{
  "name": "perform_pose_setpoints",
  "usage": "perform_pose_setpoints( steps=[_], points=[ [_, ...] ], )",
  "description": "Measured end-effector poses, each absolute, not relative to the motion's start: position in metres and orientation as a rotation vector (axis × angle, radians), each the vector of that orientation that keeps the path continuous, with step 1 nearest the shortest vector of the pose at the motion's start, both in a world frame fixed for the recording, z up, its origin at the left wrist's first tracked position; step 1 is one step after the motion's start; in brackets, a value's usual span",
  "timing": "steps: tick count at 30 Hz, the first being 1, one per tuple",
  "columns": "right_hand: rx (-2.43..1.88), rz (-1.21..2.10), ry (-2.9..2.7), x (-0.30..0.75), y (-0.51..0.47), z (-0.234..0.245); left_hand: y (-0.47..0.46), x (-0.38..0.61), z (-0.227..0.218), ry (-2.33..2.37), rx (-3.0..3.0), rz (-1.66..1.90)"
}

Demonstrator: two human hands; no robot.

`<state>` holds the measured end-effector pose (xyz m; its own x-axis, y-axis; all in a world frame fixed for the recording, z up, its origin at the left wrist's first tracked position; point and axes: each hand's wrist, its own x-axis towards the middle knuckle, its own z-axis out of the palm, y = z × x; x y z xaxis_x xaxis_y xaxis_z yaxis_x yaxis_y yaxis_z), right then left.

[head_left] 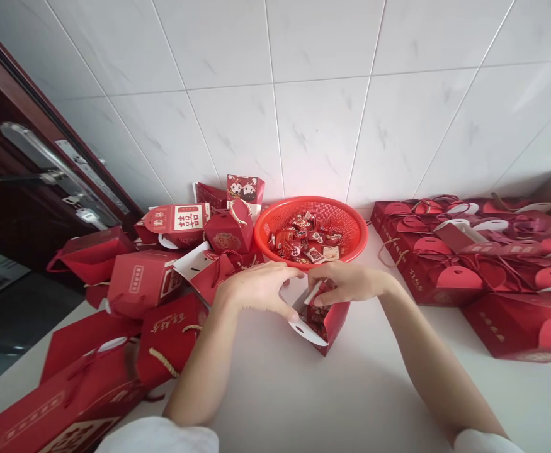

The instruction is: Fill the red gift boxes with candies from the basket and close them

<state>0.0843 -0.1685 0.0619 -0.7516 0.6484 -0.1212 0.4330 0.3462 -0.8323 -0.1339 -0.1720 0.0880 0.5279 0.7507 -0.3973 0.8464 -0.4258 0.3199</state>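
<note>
A small red gift box [337, 322] stands upright on the white table with its top flaps spread, and wrapped sweets [313, 316] show inside. My left hand [262, 289] grips the box from the left, thumb on the near white-lined flap and fingers by the far flap. Reaching into the mouth of the box from the right, my right hand [346, 282] is closed on a small red-and-white wrapped sweet [313, 293]. Just behind both hands sits a round orange-red plastic basket [361, 234], holding a layer of wrapped sweets [298, 240].
On the left, red gift boxes [131, 277] lie piled loosely, some with rope handles. Rows of closed, ribboned boxes [426, 270] stand on the right. A tiled wall [322, 126] rises behind the table [298, 390]. A dark door with a metal handle [34, 154] is at far left.
</note>
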Motion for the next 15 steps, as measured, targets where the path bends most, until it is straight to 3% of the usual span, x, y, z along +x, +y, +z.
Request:
perform_pose_setpoints(
  steps=[8, 15],
  points=[
    [-1.058, 1.153, -2.503, 0.081, -0.173, 0.06, -0.172, -0.136, 0.086, 1.286, 2.283, -0.26],
    [-0.848, 1.285, -2.547, 0.081, -0.181, 0.062, -0.177, -0.138, 0.087, 1.335, 2.284, -0.194]
  ],
)
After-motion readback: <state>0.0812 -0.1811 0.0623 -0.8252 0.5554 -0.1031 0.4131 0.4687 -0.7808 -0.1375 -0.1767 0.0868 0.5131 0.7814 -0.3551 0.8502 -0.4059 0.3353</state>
